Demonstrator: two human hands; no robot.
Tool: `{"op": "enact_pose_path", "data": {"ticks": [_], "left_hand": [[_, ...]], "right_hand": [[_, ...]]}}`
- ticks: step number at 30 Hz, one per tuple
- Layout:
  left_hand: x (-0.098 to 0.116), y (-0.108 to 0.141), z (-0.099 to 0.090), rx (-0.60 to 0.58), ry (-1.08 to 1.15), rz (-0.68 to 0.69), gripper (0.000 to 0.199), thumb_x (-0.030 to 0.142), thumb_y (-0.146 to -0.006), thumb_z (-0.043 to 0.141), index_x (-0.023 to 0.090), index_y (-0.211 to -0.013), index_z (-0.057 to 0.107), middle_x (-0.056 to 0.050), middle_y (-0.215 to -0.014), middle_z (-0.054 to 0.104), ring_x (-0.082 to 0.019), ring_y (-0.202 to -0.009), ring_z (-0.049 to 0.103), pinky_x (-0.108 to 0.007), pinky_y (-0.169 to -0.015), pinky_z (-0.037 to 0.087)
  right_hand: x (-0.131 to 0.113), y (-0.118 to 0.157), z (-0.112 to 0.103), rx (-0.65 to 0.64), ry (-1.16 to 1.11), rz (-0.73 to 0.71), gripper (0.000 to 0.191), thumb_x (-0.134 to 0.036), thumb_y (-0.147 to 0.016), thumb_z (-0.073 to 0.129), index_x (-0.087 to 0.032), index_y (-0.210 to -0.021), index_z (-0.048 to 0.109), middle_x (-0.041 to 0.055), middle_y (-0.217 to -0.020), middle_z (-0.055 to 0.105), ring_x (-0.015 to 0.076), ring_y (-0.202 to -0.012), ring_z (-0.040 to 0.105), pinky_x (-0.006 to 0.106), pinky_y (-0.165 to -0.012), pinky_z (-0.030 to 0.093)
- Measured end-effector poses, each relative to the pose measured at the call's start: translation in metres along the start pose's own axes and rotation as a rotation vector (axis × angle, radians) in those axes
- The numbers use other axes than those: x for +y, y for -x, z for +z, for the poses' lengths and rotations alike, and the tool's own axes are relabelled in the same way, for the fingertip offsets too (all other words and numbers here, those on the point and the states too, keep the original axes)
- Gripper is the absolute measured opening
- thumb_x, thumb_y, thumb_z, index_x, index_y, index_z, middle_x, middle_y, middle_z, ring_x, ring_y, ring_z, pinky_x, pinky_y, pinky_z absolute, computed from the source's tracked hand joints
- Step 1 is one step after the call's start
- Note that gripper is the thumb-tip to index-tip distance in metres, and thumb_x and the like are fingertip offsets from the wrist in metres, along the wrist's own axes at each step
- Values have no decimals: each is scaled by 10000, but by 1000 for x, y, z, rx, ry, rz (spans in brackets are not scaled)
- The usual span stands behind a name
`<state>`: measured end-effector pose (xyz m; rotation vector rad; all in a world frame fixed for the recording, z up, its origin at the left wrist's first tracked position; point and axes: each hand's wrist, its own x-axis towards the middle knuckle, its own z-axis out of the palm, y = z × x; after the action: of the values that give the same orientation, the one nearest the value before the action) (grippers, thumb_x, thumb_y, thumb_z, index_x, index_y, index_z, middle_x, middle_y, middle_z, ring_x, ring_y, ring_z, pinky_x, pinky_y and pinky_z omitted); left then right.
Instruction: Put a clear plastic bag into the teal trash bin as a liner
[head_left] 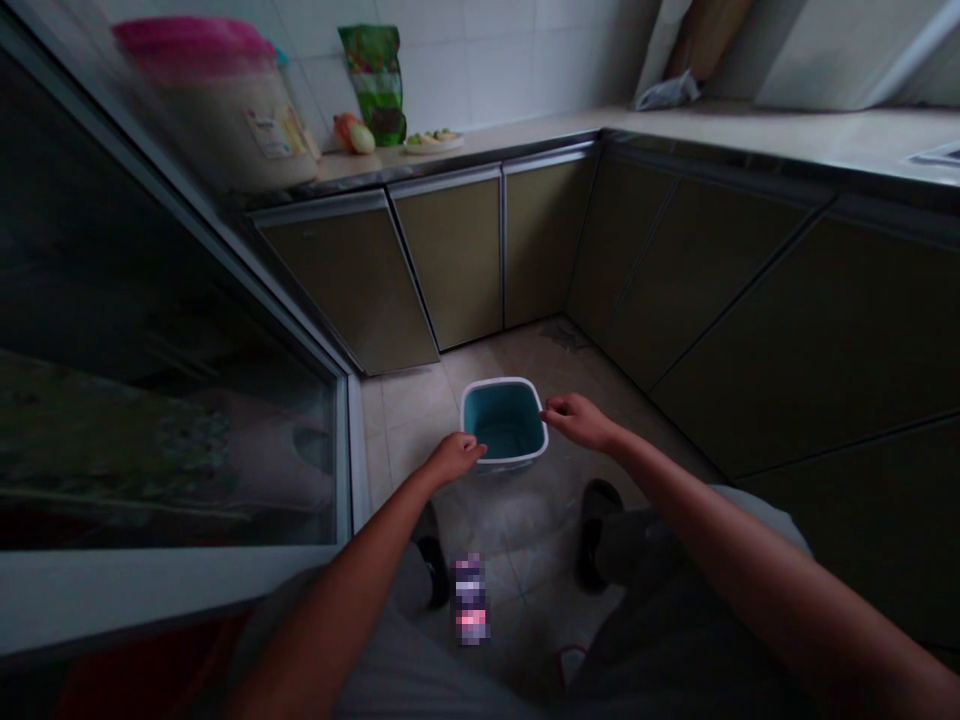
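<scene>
A teal bin point(504, 461) with a white rim stands upright on the tiled floor, its inside showing no contents that I can make out. My left hand point(453, 458) is closed at the near left corner of the rim, fingers curled and thumb toward the bin. At the right side of the rim is my right hand point(577, 420), its fingers curled and pinched together against the edge. Whether either hand really grips the rim or only touches it is hard to see.
Cabinets point(450, 260) surround the far and right sides below a counter point(720, 128). On it stand a pink-lidded container point(217, 110), a green bag point(375, 90) and a plate point(435, 145). A glass door point(165, 400) is at left; a pixelated object point(471, 600) lies near my feet.
</scene>
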<state>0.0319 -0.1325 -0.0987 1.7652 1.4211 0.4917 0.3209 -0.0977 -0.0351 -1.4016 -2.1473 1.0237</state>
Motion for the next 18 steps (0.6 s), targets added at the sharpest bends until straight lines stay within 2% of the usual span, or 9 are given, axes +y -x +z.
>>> {"op": "enact_pose_path", "data": {"ticks": [2,4,7,9,11,13,15,16,18], "left_hand": [[-5,-7,-5,28,-17,-64,551,600,-846,566,256,-535,269,35,-526,266,-128,-547,317,-319,-552,265],[3,-16,-19,54,-19,-96,583,672,-863,522,255,-554,257,38,-542,252,-126,-551,313,-315,-558,285],[38,-19,-54,47,114,20,620,791,-883,398,254,-599,271,36,-569,266,-129,-559,324,-316,-569,329],[72,-6,-82,2,251,178,667,883,-847,323,253,-631,282,32,-589,290,-129,-560,308,-321,-564,343],[105,22,-108,-19,300,292,749,1000,-735,241,257,-645,252,28,-591,269,-137,-559,294,-335,-554,351],[131,54,-128,-22,296,334,797,1054,-647,184,259,-644,236,16,-577,263,-157,-565,320,-359,-563,369],[145,71,-138,-46,260,346,806,1066,-616,214,260,-628,245,-3,-562,291,-181,-578,364,-377,-571,379],[148,70,-140,-66,248,339,805,1066,-616,216,262,-623,259,-12,-557,307,-191,-586,383,-380,-565,374],[144,44,-140,-86,260,289,814,1069,-627,144,267,-626,282,-17,-551,316,-197,-581,393,-372,-540,353]], "right_hand": [[-1,-1,-1,-23,-10,10,485,-606,-901,453,-201,-635,477,-9,-643,458,137,-624,435,278,-596,289],[-7,0,-5,-28,-63,0,564,-684,-930,404,-202,-644,465,-7,-655,449,139,-630,422,282,-602,286],[-31,9,-21,29,-246,-69,634,-775,-934,340,-223,-624,365,-21,-627,349,128,-593,321,286,-580,265],[-56,22,-38,65,-376,-160,649,-804,-927,323,-237,-611,303,-30,-604,279,126,-566,255,292,-563,255],[-85,42,-57,88,-453,-297,656,-814,-927,309,-245,-604,260,-30,-586,241,136,-550,231,305,-556,254],[-113,63,-75,105,-464,-454,655,-816,-935,275,-248,-611,235,-24,-577,228,150,-538,232,324,-554,251],[-132,76,-86,94,-418,-589,671,-849,-917,244,-250,-616,224,-20,-569,223,161,-525,242,341,-553,262],[-137,76,-90,79,-391,-634,693,-888,-889,226,-252,-614,224,-18,-566,227,163,-520,250,345,-551,270],[-131,57,-93,46,-382,-616,759,-983,-799,130,-256,-602,220,-18,-557,231,160,-511,251,342,-532,271]]}}
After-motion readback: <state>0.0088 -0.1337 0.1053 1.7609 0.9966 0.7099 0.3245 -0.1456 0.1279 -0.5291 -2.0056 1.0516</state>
